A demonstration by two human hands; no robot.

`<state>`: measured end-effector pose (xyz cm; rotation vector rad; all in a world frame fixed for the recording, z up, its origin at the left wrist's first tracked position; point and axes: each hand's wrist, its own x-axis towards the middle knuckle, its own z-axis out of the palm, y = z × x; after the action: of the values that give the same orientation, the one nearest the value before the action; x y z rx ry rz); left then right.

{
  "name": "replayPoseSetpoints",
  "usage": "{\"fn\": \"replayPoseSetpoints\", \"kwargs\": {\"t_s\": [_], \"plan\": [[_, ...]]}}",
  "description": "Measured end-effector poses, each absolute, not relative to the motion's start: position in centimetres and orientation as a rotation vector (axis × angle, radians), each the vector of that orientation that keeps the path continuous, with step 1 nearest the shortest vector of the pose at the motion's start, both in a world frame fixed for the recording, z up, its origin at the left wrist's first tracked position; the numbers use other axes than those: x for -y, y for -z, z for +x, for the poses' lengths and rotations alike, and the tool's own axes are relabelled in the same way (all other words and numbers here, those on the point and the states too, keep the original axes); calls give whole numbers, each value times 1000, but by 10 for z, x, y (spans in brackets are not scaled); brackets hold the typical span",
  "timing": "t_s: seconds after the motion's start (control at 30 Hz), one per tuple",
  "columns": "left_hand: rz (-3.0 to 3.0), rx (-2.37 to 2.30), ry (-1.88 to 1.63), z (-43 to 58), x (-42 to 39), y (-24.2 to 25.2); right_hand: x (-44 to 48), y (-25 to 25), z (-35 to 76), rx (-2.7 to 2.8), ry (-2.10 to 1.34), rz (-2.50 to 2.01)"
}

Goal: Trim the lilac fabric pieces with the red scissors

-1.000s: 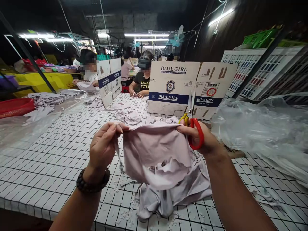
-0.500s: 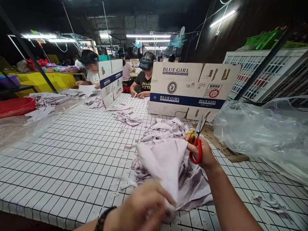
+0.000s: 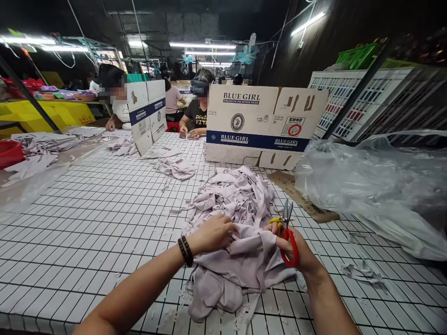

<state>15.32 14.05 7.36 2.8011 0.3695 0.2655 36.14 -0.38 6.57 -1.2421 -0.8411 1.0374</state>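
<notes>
A pale mauve cloth piece (image 3: 253, 253) is stretched between my hands above the table. My left hand (image 3: 217, 232), with dark beaded bracelets on the wrist, is closed on its left part; the fingertips are partly hidden in the folds. My right hand (image 3: 302, 246) holds scissors (image 3: 292, 253) with red and yellow handles, blades pointing up and slightly apart. The thumb and fingers of that hand also pinch the cloth's right edge. Behind and beneath lies a crumpled heap of the same cloth (image 3: 232, 193).
Two cardboard panels, a wide one (image 3: 240, 125) and a narrower one (image 3: 148, 114), stand on the grid-patterned table (image 3: 104, 218). Clear plastic bags (image 3: 370, 181) lie at right beside brown card (image 3: 307, 202). Co-workers sit across the table. Cloth scraps (image 3: 365, 272) are scattered about.
My left hand has moved up and away from me, from the cloth's near end to its upper left part. The cloth, smooth before, is now gathered in folds. The camera view has turned slightly right.
</notes>
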Motion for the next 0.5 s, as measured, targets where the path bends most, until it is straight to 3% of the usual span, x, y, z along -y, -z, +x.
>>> {"fn": "replayPoseSetpoints", "kwargs": {"t_s": [0.2, 0.37, 0.5], "plan": [[2843, -259, -143, 166, -145, -55, 18, -66, 363, 890, -1066, -1250], [2793, -341, -178, 139, -133, -80, 15, -70, 365, 914, -1056, -1260], [2476, -489, -407, 108, -109, -105, -7, -82, 362, 954, -1003, -1235]]}}
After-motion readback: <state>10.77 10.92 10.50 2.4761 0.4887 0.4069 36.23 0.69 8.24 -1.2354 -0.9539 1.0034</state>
